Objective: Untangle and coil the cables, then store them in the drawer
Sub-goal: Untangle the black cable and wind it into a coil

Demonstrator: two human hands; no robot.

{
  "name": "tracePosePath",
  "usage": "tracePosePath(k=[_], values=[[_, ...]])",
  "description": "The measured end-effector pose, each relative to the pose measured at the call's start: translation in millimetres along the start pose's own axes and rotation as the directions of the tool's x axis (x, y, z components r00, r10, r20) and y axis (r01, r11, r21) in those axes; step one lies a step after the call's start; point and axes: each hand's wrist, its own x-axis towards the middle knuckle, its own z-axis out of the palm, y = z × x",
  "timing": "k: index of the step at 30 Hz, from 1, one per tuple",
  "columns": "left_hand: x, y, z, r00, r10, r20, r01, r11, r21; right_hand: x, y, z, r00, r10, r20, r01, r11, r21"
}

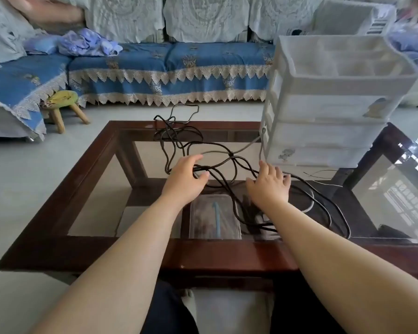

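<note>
A tangle of black cables [176,138] sprawls over the glass top of the coffee table [65,179], knotted with a grey cable [247,145] that runs toward the white plastic drawer unit [323,131] at the right. My left hand [187,179] curls its fingers and thumb around black strands near the middle of the tangle. My right hand [269,183] lies flat with fingers spread on cables just in front of the drawer unit; more black loops [333,208] trail to its right. All drawers look shut.
Under the glass a clear plastic box [215,216] rests on the lower shelf. A sofa with a blue cover [169,61] stands beyond the table, and a small wooden stool [63,102] at the left. The table's near wooden rim lies close to my knees.
</note>
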Motion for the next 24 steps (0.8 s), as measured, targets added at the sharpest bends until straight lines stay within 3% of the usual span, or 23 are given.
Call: tracePosePath(k=[2, 5, 8, 11, 14, 16, 20, 24], values=[[8.9, 7.0, 6.7, 0.999, 0.044, 0.032, -0.048, 0.99, 0.136, 4.7, 12.1, -4.4, 1.0, -0.003, -0.014, 0.001, 0.991, -0.133], [19.0, 10.7, 18.4, 0.995, -0.024, 0.102, -0.007, 0.953, 0.303, 15.6, 29.8, -11.1, 0.995, -0.072, -0.063, 0.058, 0.977, -0.206], [20.8, 15.8, 20.3, 0.995, -0.09, 0.049, 0.061, 0.903, 0.425, 19.9, 34.8, -18.3, 0.984, -0.121, -0.131, 0.103, 0.985, -0.135], [18.9, 20.7, 13.1, 0.993, -0.115, -0.007, 0.105, 0.879, 0.464, 17.6, 37.7, -26.5, 0.962, -0.095, -0.255, 0.109, 0.993, 0.044], [14.2, 22.0, 0.3, 0.991, -0.134, -0.016, 0.125, 0.875, 0.467, 14.6, 34.8, -37.3, 0.942, 0.017, -0.334, 0.078, 0.96, 0.27], [10.1, 21.0, -10.5, 0.987, -0.15, -0.06, 0.161, 0.884, 0.438, 13.2, 31.4, -40.7, 0.948, 0.061, -0.313, 0.055, 0.936, 0.348], [-1.9, 17.1, -24.5, 0.979, -0.169, -0.113, 0.199, 0.904, 0.378, 2.7, 25.2, -40.0, 0.984, -0.058, -0.169, 0.105, 0.953, 0.284], [-16.1, 20.4, -23.7, 0.978, -0.146, -0.149, 0.176, 0.96, 0.216, -17.0, 8.4, -39.8, 0.926, -0.205, -0.318, 0.29, 0.924, 0.249]])
